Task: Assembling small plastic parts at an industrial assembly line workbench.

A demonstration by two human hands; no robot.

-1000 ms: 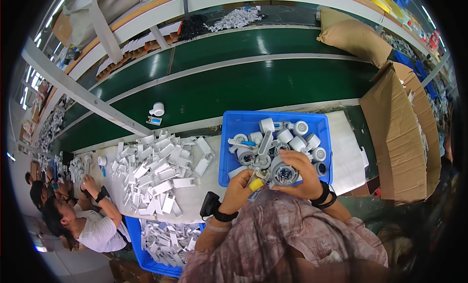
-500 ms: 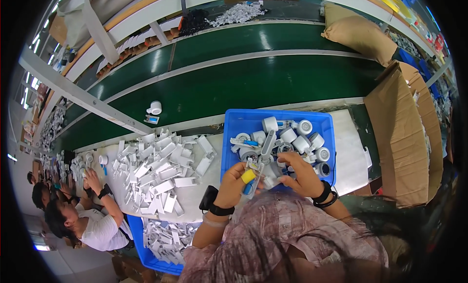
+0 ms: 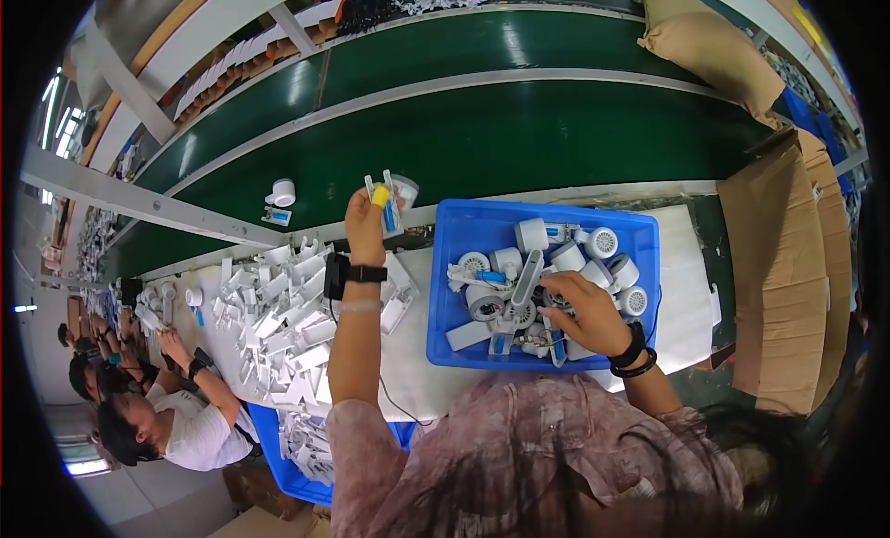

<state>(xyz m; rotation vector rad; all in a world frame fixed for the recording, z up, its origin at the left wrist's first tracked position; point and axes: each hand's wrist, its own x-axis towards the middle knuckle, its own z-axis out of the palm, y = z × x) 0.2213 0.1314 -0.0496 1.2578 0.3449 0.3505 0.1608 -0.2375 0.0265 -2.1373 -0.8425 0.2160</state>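
- Head view: I see the left arm stretched forward, its hand raised by the green belt, fingers clamped on a white fan.
- The fan stands upright beyond the fingertips, right of the hand; it has an open handle, blue insert, yellow piece and blurred round head.
- I have the right hand over the blue bin, thumb and fingers apart.

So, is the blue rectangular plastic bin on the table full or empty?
Partly full: rounded white plastic parts crowd the bin, some blue showing.
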